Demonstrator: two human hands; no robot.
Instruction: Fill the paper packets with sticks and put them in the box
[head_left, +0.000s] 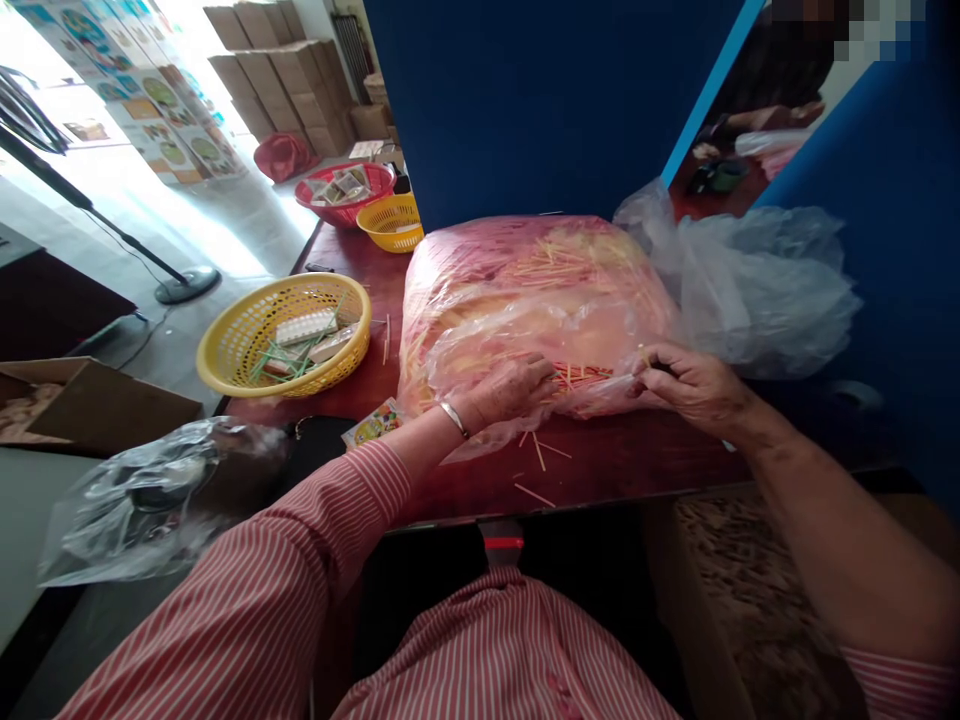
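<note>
Opened but looking mostly full, the bulging clear-plastic bag [466,305] of thin pink-and-yellow sticks [582,377] sits on your glossy dark-red table [465,495], left hand [519,388] and right hand [688,382] curled at its mouth, grips unclear.

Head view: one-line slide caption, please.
Left hand and right hand at a clear plastic bag of thin coloured sticks, a yellow basket to its left on a red-brown table.

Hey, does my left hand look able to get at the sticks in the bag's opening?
Likely yes: your left hand is beside the sticks, which look uncovered where the plastic bag gapes.
</note>
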